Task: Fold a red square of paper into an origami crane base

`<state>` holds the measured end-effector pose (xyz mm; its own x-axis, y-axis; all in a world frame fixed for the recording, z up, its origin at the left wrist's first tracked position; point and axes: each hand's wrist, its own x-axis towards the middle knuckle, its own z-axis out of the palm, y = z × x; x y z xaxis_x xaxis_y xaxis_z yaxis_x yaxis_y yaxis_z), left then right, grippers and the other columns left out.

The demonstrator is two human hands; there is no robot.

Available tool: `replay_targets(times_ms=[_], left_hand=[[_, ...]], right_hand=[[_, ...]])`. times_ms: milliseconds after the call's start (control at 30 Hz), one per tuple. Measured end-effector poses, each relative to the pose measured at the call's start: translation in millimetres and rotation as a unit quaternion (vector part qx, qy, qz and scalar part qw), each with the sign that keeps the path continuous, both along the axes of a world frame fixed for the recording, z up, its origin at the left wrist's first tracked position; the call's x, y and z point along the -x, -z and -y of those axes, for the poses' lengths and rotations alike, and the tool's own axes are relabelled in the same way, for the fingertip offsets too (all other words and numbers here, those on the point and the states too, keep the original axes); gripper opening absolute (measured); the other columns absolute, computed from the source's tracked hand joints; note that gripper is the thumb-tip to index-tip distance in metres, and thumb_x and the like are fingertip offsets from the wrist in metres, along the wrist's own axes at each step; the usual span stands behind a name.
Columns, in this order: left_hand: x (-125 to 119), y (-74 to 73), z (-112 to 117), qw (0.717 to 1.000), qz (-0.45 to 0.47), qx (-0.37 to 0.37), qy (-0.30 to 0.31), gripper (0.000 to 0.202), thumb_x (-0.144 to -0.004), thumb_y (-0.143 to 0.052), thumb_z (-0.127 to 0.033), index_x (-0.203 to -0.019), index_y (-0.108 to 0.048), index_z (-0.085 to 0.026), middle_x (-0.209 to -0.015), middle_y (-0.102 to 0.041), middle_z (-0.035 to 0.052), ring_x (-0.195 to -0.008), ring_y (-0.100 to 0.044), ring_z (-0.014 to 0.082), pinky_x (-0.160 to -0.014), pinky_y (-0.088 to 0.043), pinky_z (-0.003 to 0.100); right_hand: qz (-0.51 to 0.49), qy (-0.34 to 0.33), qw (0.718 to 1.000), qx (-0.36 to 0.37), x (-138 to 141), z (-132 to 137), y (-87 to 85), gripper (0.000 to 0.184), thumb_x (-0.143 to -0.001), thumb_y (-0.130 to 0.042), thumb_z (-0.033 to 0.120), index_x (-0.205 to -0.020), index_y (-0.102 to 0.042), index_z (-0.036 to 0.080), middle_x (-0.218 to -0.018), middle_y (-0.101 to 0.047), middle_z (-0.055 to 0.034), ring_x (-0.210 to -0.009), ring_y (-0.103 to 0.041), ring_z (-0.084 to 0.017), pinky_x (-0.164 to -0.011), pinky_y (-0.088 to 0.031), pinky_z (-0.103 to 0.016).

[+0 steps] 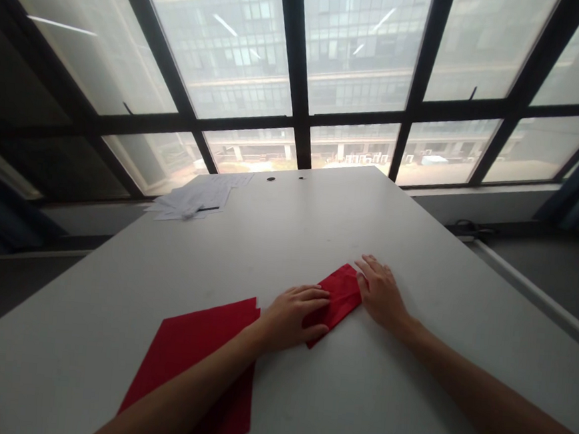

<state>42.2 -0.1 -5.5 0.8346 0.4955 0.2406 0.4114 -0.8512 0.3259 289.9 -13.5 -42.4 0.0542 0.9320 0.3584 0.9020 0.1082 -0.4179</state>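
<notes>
I'm watching through the head camera, and the folded red piece (341, 291) lies on the white table (355, 396); I take it as the centre of my clock, with twelve toward the windows. It looks like thin paper, though I can't rule out a papery cloth. Its long side slants roughly from eight to two.

My left hand (294, 316) sits at about half past eight, ungripped, fingers spread over the upper face and thumb toward the near edge. My right hand (381, 294) is at three, its fingers loose and extended, the thumb by the end of the piece; I see no closed pinch there, and the underside is hidden from me.

I judge the piece very light, bendy and easy to crease or tear, and likely to skate on the smooth tabletop unless a palm weighs it down. The best hold, I'd say, is a soft thumb-and-finger pinch on the edge at two or three, with flat pressure at eight. At eight o'clock, partly under my left forearm, lie larger red sheets (194, 340), probably just as flimsy.
</notes>
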Motion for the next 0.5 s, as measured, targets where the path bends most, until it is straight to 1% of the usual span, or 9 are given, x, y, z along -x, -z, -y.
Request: replay_targets(times_ms=[33,67,133,200,267,300,333,433,500], left_hand=[[0.5,0.8,-0.6,1.0,0.008,0.001,-0.004,0.04,-0.089,-0.064,-0.04,-0.127,-0.064,-0.026,-0.134,-0.063,0.0045,-0.128,-0.055,0.0255,-0.11,-0.042,0.041],[1.0,2.0,-1.2,1.0,0.018,0.001,-0.005,0.035,-0.09,-0.062,-0.035,-0.123,-0.066,-0.026,-0.132,-0.065,0.004,-0.126,-0.056,0.0244,-0.11,-0.042,0.04],[1.5,5.2,-2.1,0.999,0.04,-0.003,-0.005,0.03,-0.09,-0.055,-0.023,-0.116,-0.07,-0.026,-0.127,-0.068,0.0033,-0.121,-0.06,0.022,-0.109,-0.043,0.039],[1.5,8.5,-2.7,0.998,0.055,-0.008,-0.012,0.029,-0.09,-0.051,-0.017,-0.109,-0.072,-0.025,-0.122,-0.07,0.0029,-0.118,-0.062,0.0208,-0.11,-0.042,0.038],[1.3,10.2,-2.7,0.998,0.056,-0.012,-0.031,0.023,-0.091,-0.055,-0.022,-0.106,-0.072,-0.024,-0.12,-0.071,0.0032,-0.117,-0.063,0.0214,-0.109,-0.043,0.039],[1.3,10.2,-2.4,0.998,0.052,-0.015,-0.042,0.02,-0.091,-0.059,-0.026,-0.107,-0.071,-0.024,-0.12,-0.071,0.0035,-0.117,-0.063,0.0221,-0.108,-0.044,0.039],[1.3,9.7,-2.1,0.997,0.048,-0.018,-0.051,0.022,-0.09,-0.063,-0.032,-0.109,-0.07,-0.024,-0.121,-0.07,0.0041,-0.117,-0.062,0.0232,-0.107,-0.044,0.04],[1.7,6.9,-0.8,0.997,0.037,-0.03,-0.068,0.043,-0.081,-0.074,-0.046,-0.117,-0.066,-0.024,-0.123,-0.069,0.0061,-0.122,-0.059,0.0267,-0.105,-0.045,0.042],[2.1,5.4,-0.3,0.996,0.03,-0.032,-0.072,0.046,-0.08,-0.075,-0.048,-0.119,-0.065,-0.025,-0.123,-0.069,0.0062,-0.123,-0.058,0.0273,-0.104,-0.045,0.043]], right_hand=[[-0.013,-0.004,1.0,-0.021,0.9,0.9,-1.5,0.044,-0.099,-0.032,0.028,-0.132,-0.059,0.016,-0.145,-0.051,-0.0133,-0.138,-0.041,-0.026,-0.116,-0.029,-0.047],[-0.021,-0.021,0.999,-0.036,2.2,2.1,-2.8,0.041,-0.097,-0.036,0.027,-0.128,-0.061,0.017,-0.141,-0.055,-0.0128,-0.134,-0.045,-0.025,-0.114,-0.032,-0.043],[-0.019,-0.088,0.995,-0.045,6.0,5.4,-4.5,0.035,-0.095,-0.044,0.025,-0.121,-0.066,0.019,-0.134,-0.06,-0.0103,-0.126,-0.051,-0.024,-0.111,-0.036,-0.039],[-0.001,-0.152,0.988,-0.037,10.9,8.8,-5.3,0.028,-0.092,-0.051,0.025,-0.112,-0.069,0.023,-0.129,-0.063,-0.0073,-0.121,-0.053,-0.024,-0.11,-0.036,-0.04],[0.019,-0.175,0.984,-0.027,15.4,11.5,-5.9,0.023,-0.092,-0.055,0.026,-0.108,-0.071,0.024,-0.124,-0.065,-0.006,-0.117,-0.054,-0.025,-0.109,-0.036,-0.043],[0.026,-0.173,0.984,-0.025,17.3,12.5,-6.2,0.022,-0.092,-0.056,0.027,-0.109,-0.07,0.024,-0.122,-0.065,-0.0062,-0.116,-0.054,-0.025,-0.108,-0.036,-0.044],[0.033,-0.169,0.985,-0.025,18.8,13.2,-6.6,0.023,-0.092,-0.057,0.027,-0.11,-0.07,0.024,-0.122,-0.066,-0.0067,-0.116,-0.054,-0.026,-0.107,-0.037,-0.045],[0.05,-0.165,0.985,-0.028,21.0,14.3,-7.7,0.026,-0.092,-0.058,0.031,-0.116,-0.068,0.024,-0.124,-0.064,-0.008,-0.117,-0.053,-0.028,-0.106,-0.037,-0.047],[0.055,-0.165,0.984,-0.029,21.1,14.3,-7.5,0.028,-0.092,-0.059,0.033,-0.117,-0.067,0.024,-0.126,-0.063,-0.0084,-0.119,-0.052,-0.028,-0.106,-0.038,-0.047]])
